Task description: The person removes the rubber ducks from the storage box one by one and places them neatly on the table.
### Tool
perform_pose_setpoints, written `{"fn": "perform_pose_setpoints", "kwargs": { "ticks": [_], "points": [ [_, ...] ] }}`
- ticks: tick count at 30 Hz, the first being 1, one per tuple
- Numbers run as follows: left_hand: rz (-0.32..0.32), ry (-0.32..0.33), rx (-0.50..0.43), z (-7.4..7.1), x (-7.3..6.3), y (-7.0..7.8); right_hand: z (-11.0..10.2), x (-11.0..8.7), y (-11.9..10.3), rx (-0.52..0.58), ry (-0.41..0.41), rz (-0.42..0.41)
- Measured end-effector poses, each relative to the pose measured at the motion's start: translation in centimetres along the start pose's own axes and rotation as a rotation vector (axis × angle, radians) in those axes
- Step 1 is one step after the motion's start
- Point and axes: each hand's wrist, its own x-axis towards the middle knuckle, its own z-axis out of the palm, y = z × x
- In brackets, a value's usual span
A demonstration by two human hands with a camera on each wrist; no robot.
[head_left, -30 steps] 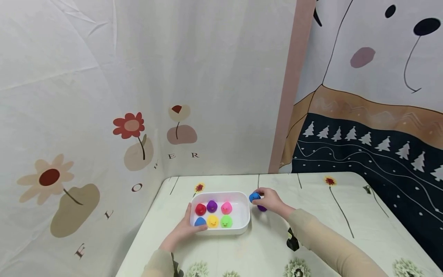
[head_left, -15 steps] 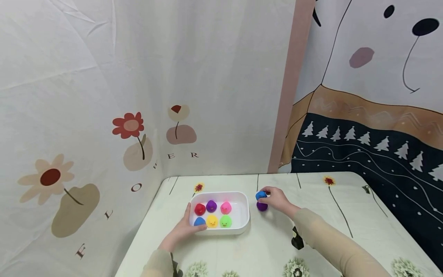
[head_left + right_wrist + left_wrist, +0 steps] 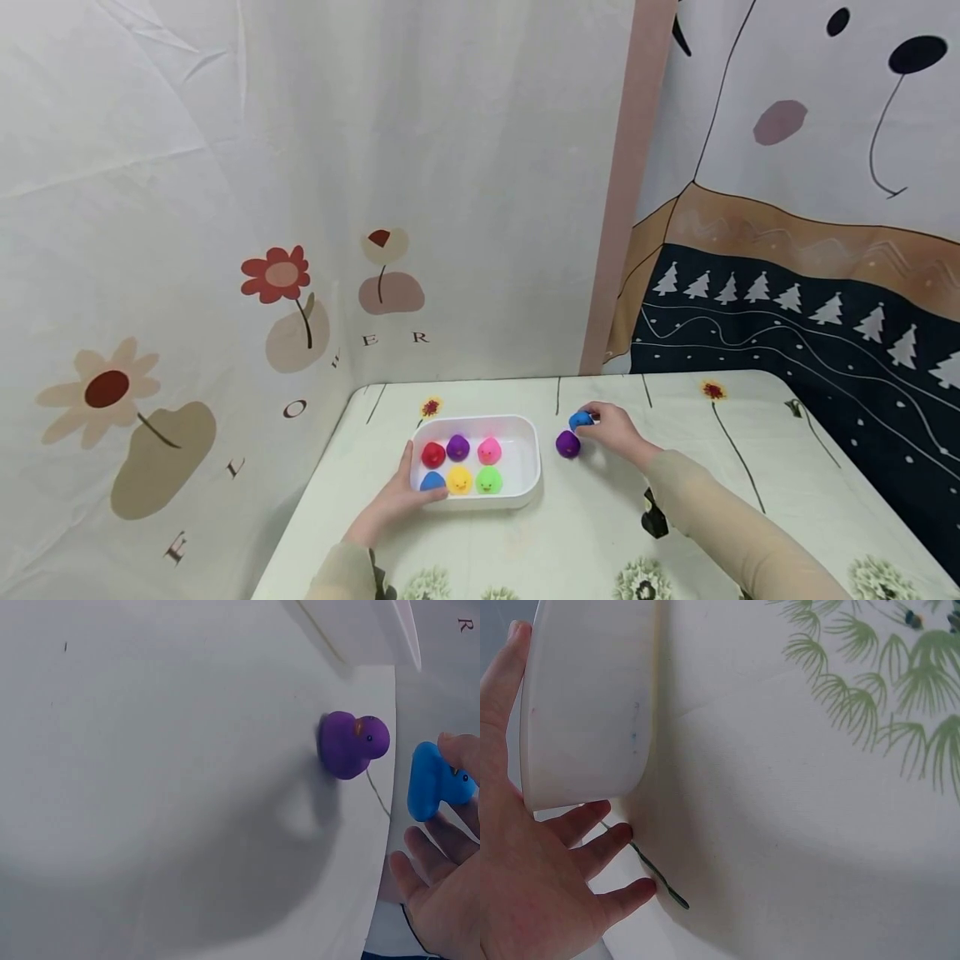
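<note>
My left hand grips the left end of a white plastic tray, thumb at the near rim and fingers at the end wall. Inside are small rubber ducks: a red duck, a purple duck and a pink duck behind, a blue duck, a yellow duck and a green duck in front. Right of the tray, my right hand pinches another blue duck between thumb and fingers. Just left of it, a second purple duck stands on the table.
A pale flowered cloth covers the table. Behind it hangs a light curtain with printed flowers, and at the right a bear-print curtain with dark trees. The tray's right end holds no ducks.
My right hand has carried the blue duck rightward, from beside the tray past the purple duck on the table, which now shows fully. My left hand and the tray stay put.
</note>
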Motion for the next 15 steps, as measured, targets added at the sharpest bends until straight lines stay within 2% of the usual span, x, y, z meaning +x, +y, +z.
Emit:
{"fn": "perform_pose_setpoints", "kwargs": {
  "ticks": [15],
  "points": [
    [-0.013, 0.007, 0.013, 0.3, 0.2, -0.3, -0.6, -0.3, 2.2, -0.044, 0.021, 0.007]
  ]
}}
